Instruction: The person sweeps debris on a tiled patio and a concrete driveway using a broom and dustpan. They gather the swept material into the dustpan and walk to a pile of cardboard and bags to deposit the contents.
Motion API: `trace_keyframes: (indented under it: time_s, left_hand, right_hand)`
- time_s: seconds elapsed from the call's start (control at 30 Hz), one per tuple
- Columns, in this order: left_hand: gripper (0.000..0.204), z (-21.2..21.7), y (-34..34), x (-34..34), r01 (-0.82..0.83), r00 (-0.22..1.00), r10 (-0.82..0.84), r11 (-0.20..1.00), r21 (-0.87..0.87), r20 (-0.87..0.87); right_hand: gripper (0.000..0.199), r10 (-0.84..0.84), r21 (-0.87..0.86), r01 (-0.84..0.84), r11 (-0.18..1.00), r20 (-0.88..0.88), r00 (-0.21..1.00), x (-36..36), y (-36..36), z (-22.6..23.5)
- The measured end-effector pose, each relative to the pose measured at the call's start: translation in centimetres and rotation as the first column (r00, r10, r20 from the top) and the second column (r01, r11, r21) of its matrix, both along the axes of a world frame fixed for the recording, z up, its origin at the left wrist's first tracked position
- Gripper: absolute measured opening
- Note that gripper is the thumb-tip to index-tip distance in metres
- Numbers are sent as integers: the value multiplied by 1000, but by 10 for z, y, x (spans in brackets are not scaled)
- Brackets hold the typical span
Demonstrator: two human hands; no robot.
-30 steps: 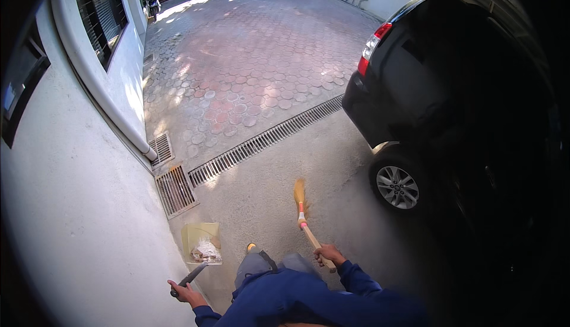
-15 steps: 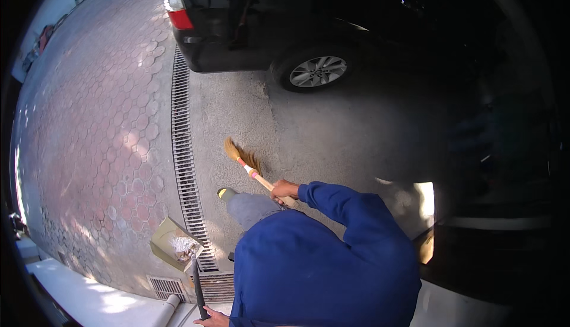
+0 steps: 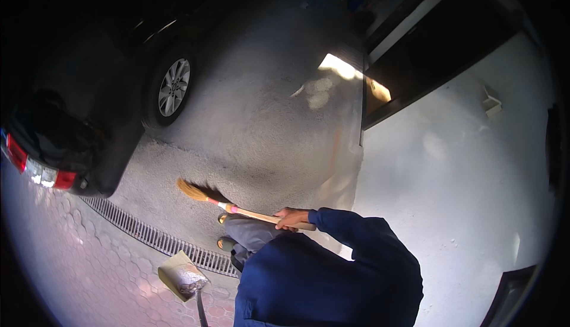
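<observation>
My right hand (image 3: pixel 288 218) is closed around the wooden handle of a straw broom (image 3: pixel 261 215). The broom points left, its tan bristles (image 3: pixel 191 190) just above or on the concrete; I cannot tell if they touch. At lower left is a long-handled dustpan (image 3: pixel 173 267) with pale debris (image 3: pixel 191 281) in it, beside a drain grate. Its dark handle (image 3: pixel 202 310) runs out at the lower edge. My left hand is out of view there, so its grip is hidden. My sandalled feet (image 3: pixel 224 243) show under the broom.
A dark vehicle (image 3: pixel 107 143) with a silver wheel (image 3: pixel 174 88) stands at the left. The drain grate (image 3: pixel 148 235) divides concrete from reddish paving (image 3: pixel 113 267). A white wall (image 3: pixel 439 196) rises on the right, with a dark doorway (image 3: pixel 439 48) beyond. A pale patch (image 3: pixel 319 92) marks the floor.
My view and body have turned right; the vehicle now sits at the left and the white wall shows. My right hand still grips the broom. The left hand has slipped out of view.
</observation>
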State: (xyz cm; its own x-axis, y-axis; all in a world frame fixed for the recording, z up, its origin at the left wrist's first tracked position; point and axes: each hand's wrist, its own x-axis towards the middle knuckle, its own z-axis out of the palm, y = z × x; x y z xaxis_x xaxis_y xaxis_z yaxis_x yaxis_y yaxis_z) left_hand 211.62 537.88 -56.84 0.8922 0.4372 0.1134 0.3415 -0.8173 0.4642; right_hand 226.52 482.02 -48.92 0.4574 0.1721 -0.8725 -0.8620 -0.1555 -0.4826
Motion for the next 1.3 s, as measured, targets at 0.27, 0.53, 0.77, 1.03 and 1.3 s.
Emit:
trace_keyframes:
  time_s: [0.27,0.53,0.77,1.03,1.3]
  left_hand:
    - [79,-9,28,185,-31,996,-11,879,-475,-85]
    - [66,16,-178,351,759,427,-815,559,336,391]
    - [74,50,-391,466,723,634,-764,641,258,124]
    - [76,64,-617,592,918,356,-898,388,83,258]
    - [59,41,-879,708,716,641,-705,409,-565,302]
  right_hand:
    - [21,-423,-113,429,896,73,903,-107,-16,-9]
    - [19,-685,-63,689,722,73,725,-146,-126,-28]
    - [17,-820,4,825,565,114,561,-112,-237,2]
    - [25,-964,218,957,192,-139,225,-50,-361,5]
    - [14,-970,213,972,103,-192,145,14,-497,-12]
